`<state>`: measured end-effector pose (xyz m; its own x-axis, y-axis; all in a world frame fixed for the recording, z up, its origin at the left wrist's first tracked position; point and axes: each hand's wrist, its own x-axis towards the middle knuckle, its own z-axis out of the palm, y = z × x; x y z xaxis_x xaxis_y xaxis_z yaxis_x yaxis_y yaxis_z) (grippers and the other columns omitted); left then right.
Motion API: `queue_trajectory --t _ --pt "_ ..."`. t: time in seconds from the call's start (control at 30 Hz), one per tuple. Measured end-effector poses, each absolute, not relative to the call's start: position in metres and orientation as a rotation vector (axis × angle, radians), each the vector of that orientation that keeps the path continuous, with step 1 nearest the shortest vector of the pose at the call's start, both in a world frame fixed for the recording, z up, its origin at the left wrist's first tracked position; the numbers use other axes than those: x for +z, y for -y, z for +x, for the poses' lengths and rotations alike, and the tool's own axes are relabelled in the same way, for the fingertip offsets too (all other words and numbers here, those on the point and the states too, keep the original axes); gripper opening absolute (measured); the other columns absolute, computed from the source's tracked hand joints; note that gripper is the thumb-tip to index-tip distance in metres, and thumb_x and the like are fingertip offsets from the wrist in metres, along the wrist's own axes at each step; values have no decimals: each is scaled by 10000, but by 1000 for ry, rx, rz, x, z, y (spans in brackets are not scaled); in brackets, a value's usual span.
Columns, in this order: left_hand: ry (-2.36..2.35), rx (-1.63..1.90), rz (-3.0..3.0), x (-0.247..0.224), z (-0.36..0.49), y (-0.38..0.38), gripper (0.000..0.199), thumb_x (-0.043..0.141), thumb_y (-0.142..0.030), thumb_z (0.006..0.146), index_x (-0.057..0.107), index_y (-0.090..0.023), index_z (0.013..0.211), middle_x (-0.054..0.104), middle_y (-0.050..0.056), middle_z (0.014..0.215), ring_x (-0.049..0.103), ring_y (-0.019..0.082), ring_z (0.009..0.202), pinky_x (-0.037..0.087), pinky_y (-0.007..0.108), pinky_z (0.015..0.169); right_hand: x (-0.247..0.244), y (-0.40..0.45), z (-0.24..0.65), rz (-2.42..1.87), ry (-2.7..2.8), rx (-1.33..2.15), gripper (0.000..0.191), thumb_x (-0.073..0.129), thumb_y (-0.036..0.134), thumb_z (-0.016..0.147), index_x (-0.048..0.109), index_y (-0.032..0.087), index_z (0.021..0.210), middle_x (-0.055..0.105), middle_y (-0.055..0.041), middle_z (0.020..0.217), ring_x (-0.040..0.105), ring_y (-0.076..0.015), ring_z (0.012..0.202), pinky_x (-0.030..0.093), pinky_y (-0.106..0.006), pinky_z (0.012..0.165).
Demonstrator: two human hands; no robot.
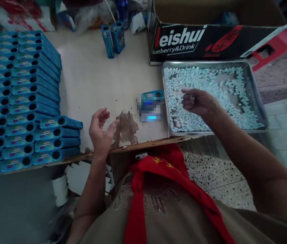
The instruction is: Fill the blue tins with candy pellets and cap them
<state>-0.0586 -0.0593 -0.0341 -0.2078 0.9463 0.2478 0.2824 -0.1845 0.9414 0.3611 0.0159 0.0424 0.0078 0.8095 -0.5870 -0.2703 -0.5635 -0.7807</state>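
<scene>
My left hand (101, 132) is raised above the table's front edge, fingers curved and apart, holding nothing. Over a metal tray (165, 98) of small pale blue tablets (196, 79), my right hand (196, 101) is closed; whatever its curled fingers hold is too small to make out. Between the two hands, a small blue box (156, 95) lies on or against a device with a lit display (151, 117), partly blurred out. It is nearer the tray than my left hand.
Stacked blue boxes (34, 88) with dark round holes fill the table's left side. Two similar upright boxes (118, 37) stand farther back. A black printed carton (179, 42) sits behind the tray. Worn bare wood (126, 128) shows near the table edge. A red apron (158, 166) hangs below.
</scene>
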Motion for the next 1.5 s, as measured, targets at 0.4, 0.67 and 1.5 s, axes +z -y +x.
queue_trajectory --t 0.4,0.67,1.5 --pt "-1346 1367 1553 -23 -34 44 554 977 -545 991 763 -297 1437 847 78 1341 837 268 1259 691 478 1208 73 -31 333 -1440 941 1631 296 985 348 863 709 299 960 468 40 687 372 -146 606 288 -301 515" --pt "-1265 1313 1596 -25 -11 29 492 932 -347 994 764 -295 1453 844 78 1360 832 275 1277 685 484 1195 80 -38 302 -1296 919 1817 221 900 238 855 737 226 1004 467 54 708 344 -103 590 313 -243 522" --pt "-1405 1186 1673 -8 -7 20 450 923 -295 982 773 -300 1405 820 87 1436 790 299 1336 657 505 1194 79 -36 360 -1552 710 1411 190 635 70 1051 710 213 952 566 -1 749 422 -117 676 360 -245 594"
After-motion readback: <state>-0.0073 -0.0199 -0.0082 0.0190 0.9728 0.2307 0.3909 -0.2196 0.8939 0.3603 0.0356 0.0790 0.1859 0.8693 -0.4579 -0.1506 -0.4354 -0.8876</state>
